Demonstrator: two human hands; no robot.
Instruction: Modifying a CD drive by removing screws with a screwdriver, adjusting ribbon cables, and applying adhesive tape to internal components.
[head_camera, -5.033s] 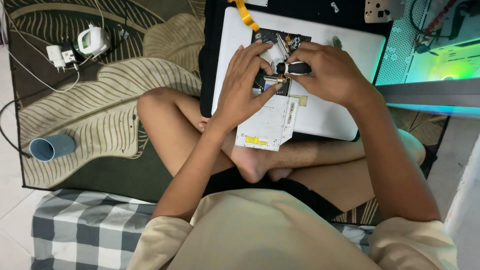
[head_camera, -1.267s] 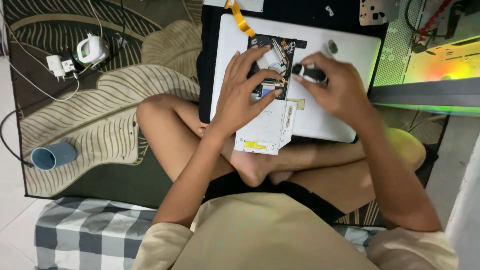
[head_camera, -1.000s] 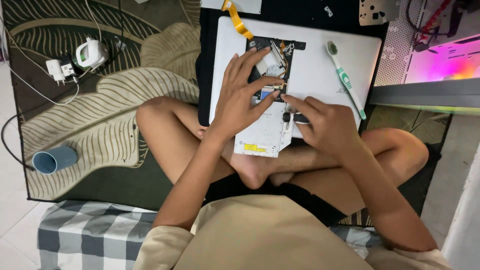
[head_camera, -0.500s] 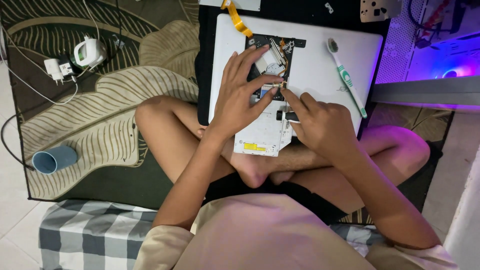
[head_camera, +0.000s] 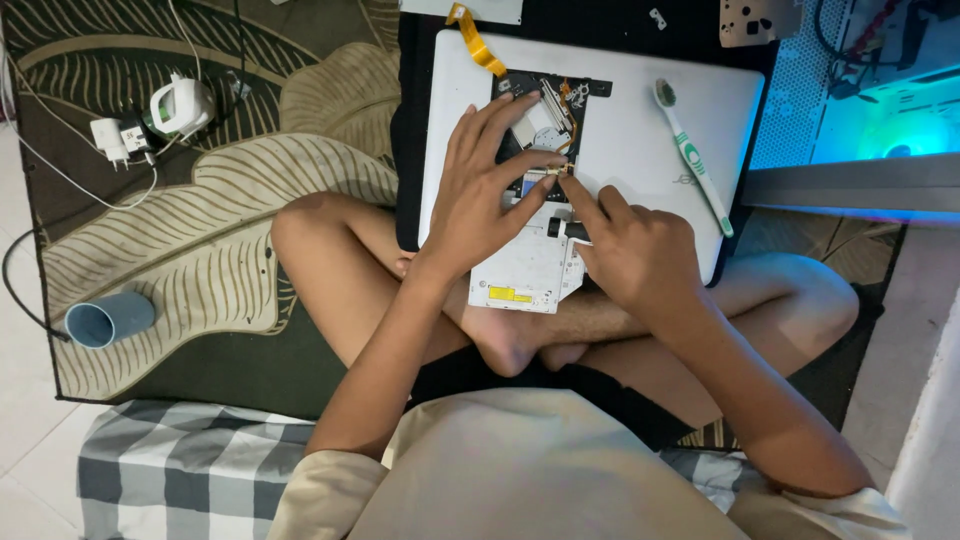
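Note:
A white laptop (head_camera: 640, 110) lies shut in front of my crossed legs. On it rests an opened optical drive (head_camera: 530, 270), its black circuit part showing at the far end. My left hand (head_camera: 480, 200) presses down on the drive with fingers spread, thumb and forefinger at a small part near its middle. My right hand (head_camera: 635, 255) holds nothing; its forefinger touches the same spot from the right. A white and green toothbrush (head_camera: 692, 155) lies loose on the lid, right of the drive.
An orange ribbon cable (head_camera: 475, 38) lies at the laptop's far left corner. A metal plate (head_camera: 757, 20) sits beyond it. A glowing computer case (head_camera: 880, 110) stands at right. On the leaf-patterned rug are a blue cup (head_camera: 108, 318) and white chargers (head_camera: 180, 105) with cables.
My right hand let go of the toothbrush, which now lies on the lid, and came down to the drive's middle. The case light went from green through purple to blue.

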